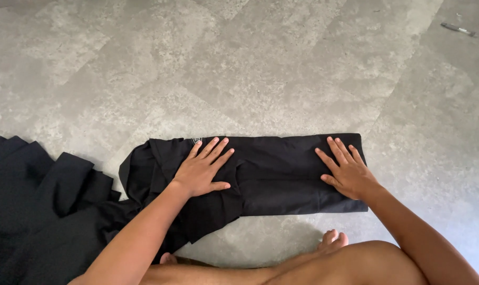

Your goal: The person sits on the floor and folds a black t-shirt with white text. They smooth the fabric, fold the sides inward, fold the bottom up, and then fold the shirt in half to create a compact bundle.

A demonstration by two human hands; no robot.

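Note:
A black garment (273, 171) lies folded into a long band on the grey floor in front of me. My left hand (203, 168) rests flat on its left part, fingers spread, near a small white print at the top edge. My right hand (346, 168) presses flat on the right end of the band, fingers apart. Neither hand grips the cloth. The garment's left end is bunched and runs down under my left forearm.
A heap of more black cloth (34, 211) lies at the left. My bare legs and toes (331, 240) cross the bottom of the view. A small pen-like object (458, 29) lies at the far right on the grey stone-patterned floor (250, 63).

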